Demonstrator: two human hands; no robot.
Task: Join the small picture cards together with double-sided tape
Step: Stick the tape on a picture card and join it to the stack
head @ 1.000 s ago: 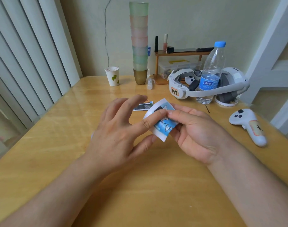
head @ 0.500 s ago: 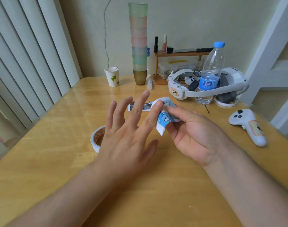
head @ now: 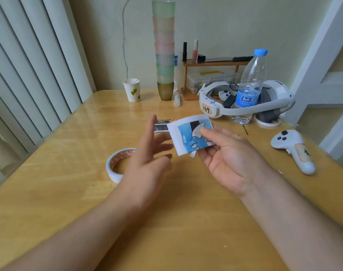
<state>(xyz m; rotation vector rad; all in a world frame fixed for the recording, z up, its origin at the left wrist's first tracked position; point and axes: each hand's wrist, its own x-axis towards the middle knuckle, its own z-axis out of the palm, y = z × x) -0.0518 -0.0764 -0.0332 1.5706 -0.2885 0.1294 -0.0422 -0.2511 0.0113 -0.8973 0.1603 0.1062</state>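
Note:
My right hand (head: 227, 157) pinches a small picture card (head: 186, 134), white-edged with a blue picture, between thumb and fingers above the table's middle. A scrap of white paper hangs at the card's lower edge. My left hand (head: 147, 161) hovers just left of the card with its fingers spread and blurred, holding nothing. A second picture card (head: 163, 125), dark with orange, lies flat on the table behind my left fingers. The roll of double-sided tape (head: 118, 165) lies on the table, partly hidden by my left hand.
At the back of the wooden table (head: 69, 192) stand a paper cup (head: 132, 90), a tall stack of cups (head: 164, 51), a small shelf (head: 211, 63), a headset (head: 245, 102) and a water bottle (head: 250, 85). A white controller (head: 293, 149) lies at the right.
My left hand has let go of the card and drawn back to the left, uncovering the tape roll. My right hand has turned the card flat so its picture faces up.

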